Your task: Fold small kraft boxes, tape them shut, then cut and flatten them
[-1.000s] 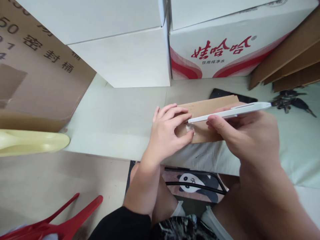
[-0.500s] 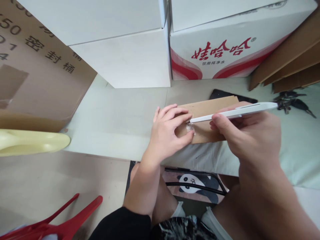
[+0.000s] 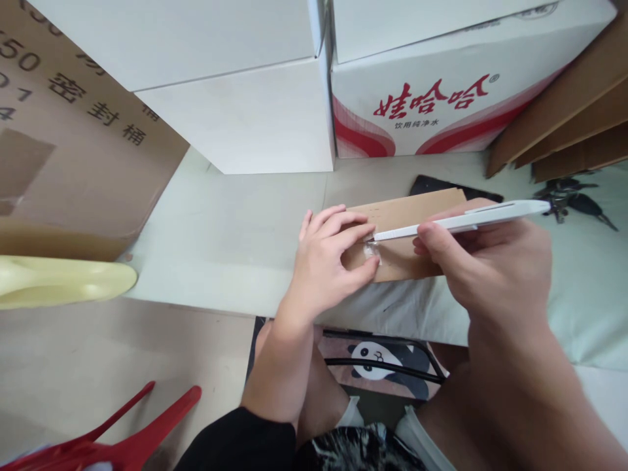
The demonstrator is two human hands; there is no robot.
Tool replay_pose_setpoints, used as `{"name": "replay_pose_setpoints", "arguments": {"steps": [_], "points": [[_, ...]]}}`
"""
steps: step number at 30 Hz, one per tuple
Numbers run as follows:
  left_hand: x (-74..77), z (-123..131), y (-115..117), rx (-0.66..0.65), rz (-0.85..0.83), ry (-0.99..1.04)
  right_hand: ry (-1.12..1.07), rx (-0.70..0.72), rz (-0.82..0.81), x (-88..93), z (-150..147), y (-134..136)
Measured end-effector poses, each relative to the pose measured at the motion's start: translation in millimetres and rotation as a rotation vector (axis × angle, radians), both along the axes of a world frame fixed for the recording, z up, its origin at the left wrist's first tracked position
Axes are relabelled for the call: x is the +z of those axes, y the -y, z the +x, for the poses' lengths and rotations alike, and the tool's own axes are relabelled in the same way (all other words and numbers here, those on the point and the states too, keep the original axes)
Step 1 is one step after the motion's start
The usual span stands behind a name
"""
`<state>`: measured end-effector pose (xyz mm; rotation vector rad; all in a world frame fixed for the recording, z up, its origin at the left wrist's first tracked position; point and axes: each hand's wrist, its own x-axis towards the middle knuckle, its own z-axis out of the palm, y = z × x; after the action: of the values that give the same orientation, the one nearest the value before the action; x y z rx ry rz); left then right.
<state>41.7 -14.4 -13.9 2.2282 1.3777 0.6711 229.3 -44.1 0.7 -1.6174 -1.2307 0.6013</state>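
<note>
A small brown cardboard box (image 3: 400, 256) lies flat on the pale green cloth surface. My left hand (image 3: 331, 255) holds its left end down, with fingers and thumb on either side of a piece of clear tape (image 3: 371, 250). In my right hand (image 3: 495, 261) is a slim white utility knife (image 3: 456, 223), pinched between thumb and fingers and pointing left. Its tip meets the box's top by the tape, close to my left fingertips. My left hand covers the box's left end, and my right hand hides part of its right end.
Behind the box lies a dark flat object (image 3: 432, 186), with keys (image 3: 574, 198) to the right. White cartons (image 3: 245, 124) and a red-and-white carton (image 3: 417, 111) stand at the back. Left are a large cardboard box (image 3: 88, 170), a yellow object (image 3: 63, 281) and red legs (image 3: 167, 422).
The knife has shifted very slightly to the right, its tip still by the tape. My left hand keeps its place on the box.
</note>
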Motion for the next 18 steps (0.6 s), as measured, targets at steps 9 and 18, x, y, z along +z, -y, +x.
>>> {"name": "replay_pose_setpoints", "arguments": {"steps": [9,18], "points": [[-0.6,-0.2,-0.4,-0.004,0.006,0.004,-0.041,0.022,0.017,0.2,2.0,-3.2],[-2.1,-0.2,-0.1,0.002,0.021,0.011,-0.014,0.048,0.003,-1.7,4.7,-3.2]]}}
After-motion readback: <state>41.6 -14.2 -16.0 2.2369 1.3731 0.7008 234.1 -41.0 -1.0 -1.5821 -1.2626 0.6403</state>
